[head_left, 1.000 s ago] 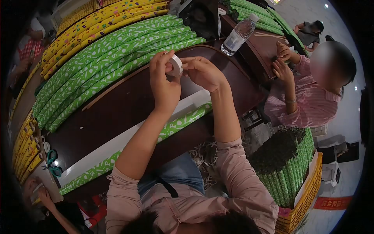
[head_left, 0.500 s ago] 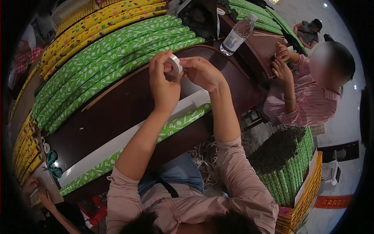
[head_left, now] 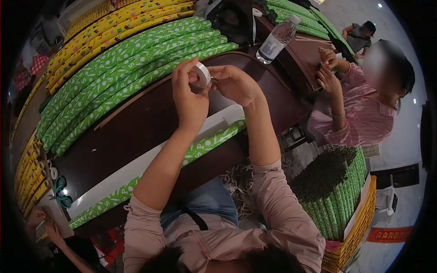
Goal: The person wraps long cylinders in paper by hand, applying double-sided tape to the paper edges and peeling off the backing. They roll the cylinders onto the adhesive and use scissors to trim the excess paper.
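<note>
My left hand grips a roll of white tape, with its fingers on the far side of the ring and the thumb at its lower edge. Against the roll's right side, my right hand pinches at the tape's edge; a tiny pale bit shows at its fingertips. Below both forearms a green patterned paper roll lies on the table, its white inner side partly spread out. The left forearm hides the middle of this paper.
Green rolls and yellow rolls are stacked along the table's far side. A water bottle stands at the back right. Teal scissors lie at the left. A co-worker in pink sits at the right, near a yellow basket.
The tape roll has turned slightly and shifted a little left with my left hand. My right hand stays almost in place at its edge.
</note>
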The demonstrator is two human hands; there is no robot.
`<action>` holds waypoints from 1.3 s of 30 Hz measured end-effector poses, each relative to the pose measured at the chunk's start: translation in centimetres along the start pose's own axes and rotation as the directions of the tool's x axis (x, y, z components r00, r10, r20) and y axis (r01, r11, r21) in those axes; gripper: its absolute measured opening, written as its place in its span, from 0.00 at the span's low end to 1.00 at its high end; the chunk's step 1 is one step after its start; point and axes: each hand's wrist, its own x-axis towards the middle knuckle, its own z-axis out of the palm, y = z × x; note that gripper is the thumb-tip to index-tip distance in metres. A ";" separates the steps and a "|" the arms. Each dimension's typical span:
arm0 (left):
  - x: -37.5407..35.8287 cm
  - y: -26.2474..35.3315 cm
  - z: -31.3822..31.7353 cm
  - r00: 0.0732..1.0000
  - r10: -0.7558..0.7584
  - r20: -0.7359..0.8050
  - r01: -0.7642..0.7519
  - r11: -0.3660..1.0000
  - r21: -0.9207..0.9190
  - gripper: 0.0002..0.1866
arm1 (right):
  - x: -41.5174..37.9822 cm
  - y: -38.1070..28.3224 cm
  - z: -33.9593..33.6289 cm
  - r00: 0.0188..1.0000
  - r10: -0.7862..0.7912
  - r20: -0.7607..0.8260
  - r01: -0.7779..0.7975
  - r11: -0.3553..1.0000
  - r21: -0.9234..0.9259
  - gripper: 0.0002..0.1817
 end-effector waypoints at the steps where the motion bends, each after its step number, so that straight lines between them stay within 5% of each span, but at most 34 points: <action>1: 0.0 -0.1 0.0 1.000 -0.001 -0.003 0.001 1.000 0.003 0.37 | -0.1 -0.1 0.1 1.000 -0.005 -0.010 0.005 1.000 -0.009 0.25; 6: -0.1 0.8 0.0 0.995 -0.102 0.004 0.102 0.994 -0.042 0.37 | -0.3 -0.6 0.8 0.998 -0.054 0.022 0.056 0.994 -0.091 0.22; 8: -0.2 0.6 0.2 0.994 -0.108 -0.025 0.104 0.985 -0.136 0.39 | -0.7 -1.1 2.3 0.988 -0.125 -0.086 0.082 0.916 -0.393 0.21; 14: -0.5 0.5 0.2 0.986 -0.156 0.052 0.161 0.982 -0.103 0.42 | -0.6 -1.0 2.6 0.976 -0.213 -0.046 0.166 0.862 -0.480 0.12; 17: -0.4 1.2 0.6 0.974 -0.226 0.004 0.225 0.971 -0.085 0.42 | -1.0 -1.1 1.7 0.857 -0.467 -0.218 0.317 0.812 -0.490 0.10; 19: -0.2 0.1 0.4 0.975 -0.217 0.038 0.220 0.971 -0.097 0.40 | -3.1 -0.7 2.1 0.718 -0.651 -0.247 0.382 0.666 -0.641 0.12; 20: -0.2 -0.5 0.3 0.980 -0.196 0.046 0.198 0.979 -0.044 0.37 | -4.9 0.0 2.1 0.673 -0.718 -0.179 0.185 0.397 -0.899 0.12; 22: -0.4 -0.8 0.4 0.979 -0.199 0.046 0.200 0.979 -0.026 0.28 | -7.7 2.2 2.6 0.647 -0.760 0.061 0.149 0.048 -0.988 0.11; 23: -0.4 -0.7 0.3 0.969 -0.238 0.067 0.241 0.970 -0.042 0.26 | -8.6 4.2 2.7 0.668 -0.744 -0.006 0.123 0.118 -0.985 0.11; 25: -0.4 -0.2 0.6 0.972 -0.232 0.036 0.234 0.970 -0.063 0.17 | -9.3 7.4 1.6 0.723 -0.631 -0.282 0.125 0.521 -0.844 0.12; 26: -0.5 0.0 0.6 0.970 -0.236 0.049 0.239 0.969 -0.067 0.17 | -9.2 8.4 0.6 0.639 -0.749 -0.176 0.106 0.313 -0.944 0.12; 27: -0.3 0.2 0.4 0.972 -0.213 0.102 0.222 0.971 -0.087 0.13 | -8.9 8.2 1.1 0.634 -0.751 -0.184 0.099 0.315 -0.944 0.12; 29: -0.3 0.9 0.4 0.974 -0.147 0.169 0.162 0.984 -0.074 0.07 | -8.5 7.5 2.4 0.552 -0.626 -0.551 0.115 0.711 -0.693 0.13; 31: 0.1 5.1 -1.5 0.856 -0.143 0.498 0.060 0.982 0.178 0.08 | -8.3 8.3 1.4 0.509 -0.678 -0.531 -0.008 0.613 -0.790 0.14; 32: -0.6 6.1 -2.8 0.738 -0.030 0.674 -0.202 0.944 0.262 0.10 | -8.6 8.6 1.2 0.522 -0.645 -0.559 -0.062 0.624 -0.779 0.14; 34: -3.4 9.1 -7.1 0.508 -0.133 0.851 -0.493 0.766 0.414 0.16 | -8.5 8.2 2.1 0.479 -0.637 -0.603 -0.098 0.644 -0.758 0.13; 36: -7.6 9.4 -12.0 0.527 -0.235 0.817 -0.612 0.562 0.556 0.24 | -8.1 9.3 0.5 0.473 -0.704 -0.529 0.059 0.625 -0.779 0.14; 38: -10.1 9.0 -17.2 0.604 -0.247 0.758 -0.640 0.418 0.645 0.30 | -7.7 9.3 0.6 0.473 -0.703 -0.530 0.046 0.621 -0.782 0.14; 39: -10.9 8.9 -19.4 0.664 -0.242 0.708 -0.588 0.415 0.694 0.31 | -7.8 8.7 0.8 0.492 -0.623 -0.608 -0.117 0.645 -0.755 0.15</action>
